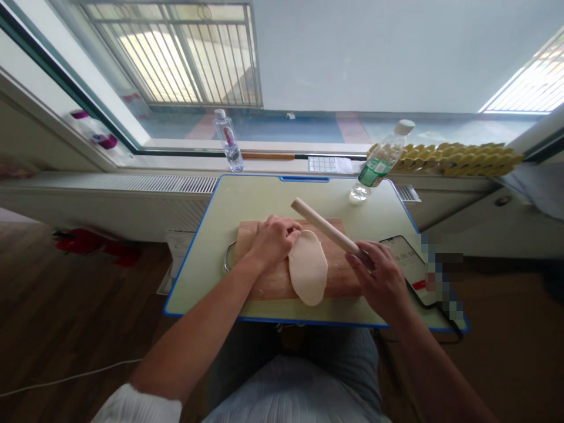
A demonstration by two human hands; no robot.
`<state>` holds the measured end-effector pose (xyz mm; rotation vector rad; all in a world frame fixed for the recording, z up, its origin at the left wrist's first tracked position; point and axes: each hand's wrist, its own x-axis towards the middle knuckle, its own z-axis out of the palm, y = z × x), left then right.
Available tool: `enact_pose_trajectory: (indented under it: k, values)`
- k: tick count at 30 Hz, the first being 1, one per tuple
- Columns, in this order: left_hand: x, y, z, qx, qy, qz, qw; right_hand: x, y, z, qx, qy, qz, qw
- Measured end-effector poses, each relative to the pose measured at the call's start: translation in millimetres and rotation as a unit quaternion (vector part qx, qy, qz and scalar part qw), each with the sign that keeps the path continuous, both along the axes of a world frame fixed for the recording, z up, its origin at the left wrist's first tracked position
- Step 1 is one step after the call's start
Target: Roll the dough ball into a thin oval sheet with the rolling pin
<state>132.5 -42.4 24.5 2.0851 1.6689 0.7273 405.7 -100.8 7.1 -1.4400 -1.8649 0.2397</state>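
Note:
A flattened oval sheet of dough point(308, 270) lies on the wooden cutting board point(264, 282), its lower end reaching past the board's near edge. My left hand point(277, 239) is at the upper left rim of the dough, with curled fingers pinching that edge. Wrapped round one end of a pale wooden rolling pin point(326, 226) is my right hand point(381, 276), at the board's right side. The pin slants up to the left, raised above the board and apart from the dough. A metal handle point(228, 257) sticks out at the board's left.
The board rests on a blue-rimmed table point(198, 264). A phone point(408, 267) with a cable lies right of my right hand. Toward the window stand a green-labelled bottle point(374, 170) and a smaller clear bottle point(229, 144). Yellow objects point(458, 160) line the sill.

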Motion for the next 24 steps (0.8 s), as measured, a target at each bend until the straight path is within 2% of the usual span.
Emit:
enact_pose_trajectory:
  k: [3, 7, 9, 13, 15, 19, 24]
  values:
    - [-20, -4, -1.7, 0.032, -0.008, 0.091, 0.995, 1, 0, 6, -0.026, -0.009, 0.034, 0.999]
    - [-44, -25, 10.2, 0.067, -0.100, 0.160, 0.980, -1, 0, 10, -0.043, -0.050, 0.109, 0.992]
    - [-42, -42, 17.4, 0.096, -0.101, 0.156, 0.978, -6, 0, 10, -0.041, -0.071, 0.144, 0.986]
    - [-18, -72, 18.4, 0.085, 0.010, 0.049, 0.995, -23, -1, 6, -0.047, -0.111, 0.179, 0.976]
    - [-5, -80, 13.2, 0.067, 0.074, 0.033, 0.994, -33, -4, 2, -0.055, -0.128, 0.147, 0.979]
    - [3, -82, 4.6, 0.067, 0.144, 0.055, 0.986, -48, -9, -5, -0.058, -0.156, 0.035, 0.985]
    - [-4, -77, 5.5, 0.107, 0.165, 0.097, 0.976, -57, -6, -8, -0.060, -0.188, -0.001, 0.980]
